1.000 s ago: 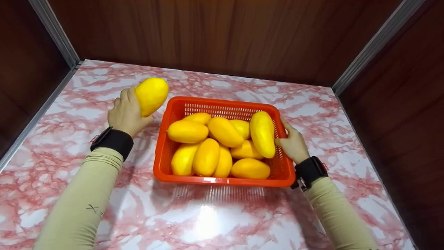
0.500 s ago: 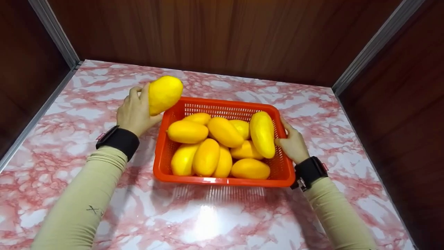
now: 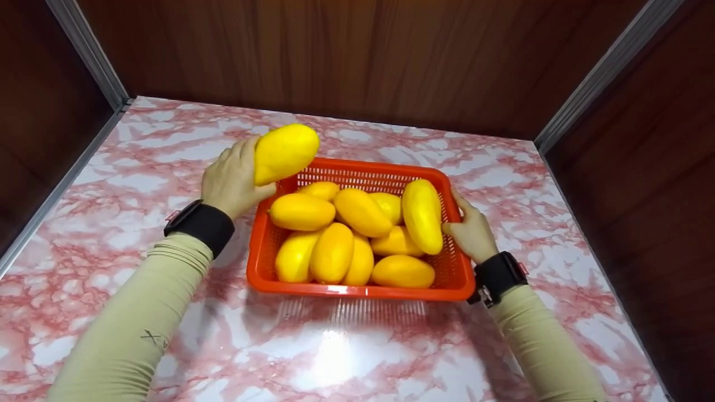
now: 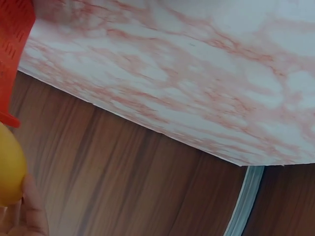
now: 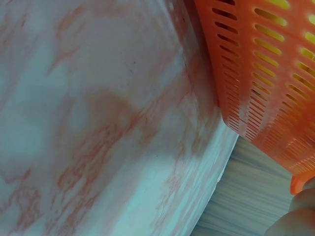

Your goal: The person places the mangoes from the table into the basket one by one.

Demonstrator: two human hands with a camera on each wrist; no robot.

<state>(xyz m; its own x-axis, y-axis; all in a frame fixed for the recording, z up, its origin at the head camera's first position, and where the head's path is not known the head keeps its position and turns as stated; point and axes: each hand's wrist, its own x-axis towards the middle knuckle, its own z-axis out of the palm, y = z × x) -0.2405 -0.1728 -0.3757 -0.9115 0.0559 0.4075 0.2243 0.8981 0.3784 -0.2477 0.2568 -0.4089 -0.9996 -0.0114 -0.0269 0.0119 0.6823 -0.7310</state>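
My left hand [image 3: 232, 178] holds a yellow mango [image 3: 287, 151] above the back left corner of a red plastic basket [image 3: 313, 288]. In the left wrist view, that mango [image 4: 10, 169] shows at the lower left edge with fingertips against it, below the basket's rim. Several yellow and orange mangoes [image 3: 363, 212] lie piled inside the basket. At its right side, my right hand [image 3: 473, 231] grips the rim, thumb over the inner side. The right wrist view shows the slotted basket wall [image 5: 256, 88] and part of the hand [image 5: 298, 216]; the other fingers are mostly hidden.
The basket stands on a pink and white marbled tabletop [image 3: 251, 357]. Dark wood-grain panels [image 3: 335, 56] enclose the back and both sides, with metal strips [image 3: 603, 67] at the corners. Each wrist wears a black band [image 3: 208, 229].
My left hand has carried the mango rightward, from left of the basket to over its back left corner. The right hand and the basket have stayed in place.
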